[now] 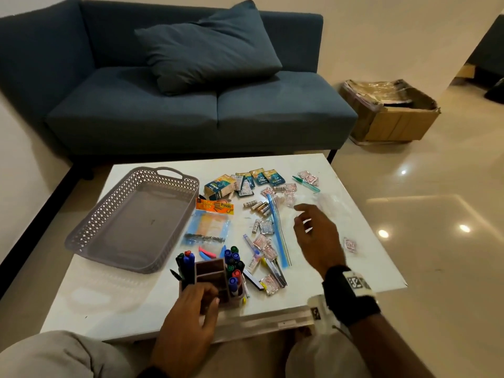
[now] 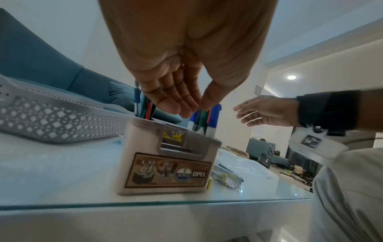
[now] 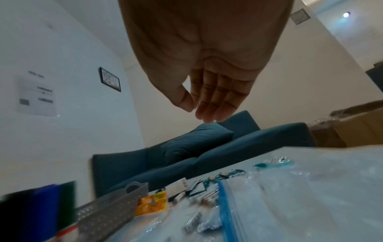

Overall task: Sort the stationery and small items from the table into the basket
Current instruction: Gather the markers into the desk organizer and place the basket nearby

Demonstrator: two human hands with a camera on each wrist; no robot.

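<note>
An empty grey lattice basket (image 1: 81, 230) (image 2: 51, 121) (image 3: 111, 211) sits on the left of the white table (image 1: 114, 304). A beige pen holder (image 1: 215, 276) (image 2: 165, 163) full of markers (image 1: 233, 257) stands near the front edge. My left hand (image 1: 204, 296) (image 2: 192, 108) hovers at its near side, fingers straight, tips by the marker caps. My right hand (image 1: 302, 219) (image 3: 196, 111) floats open above a clear zip bag (image 1: 321, 208) (image 3: 290, 196), holding nothing. Batteries (image 1: 259, 207), blue-green packets (image 1: 261, 177), a green pen (image 1: 305, 183) and an orange-labelled pack (image 1: 212, 219) lie scattered mid-table.
A blue sofa (image 1: 191, 105) with a cushion stands just behind the table. A cardboard box (image 1: 390, 113) sits on the floor at the back right. Small clear wrapped pieces lie around the zip bag's blue strip (image 1: 275, 230).
</note>
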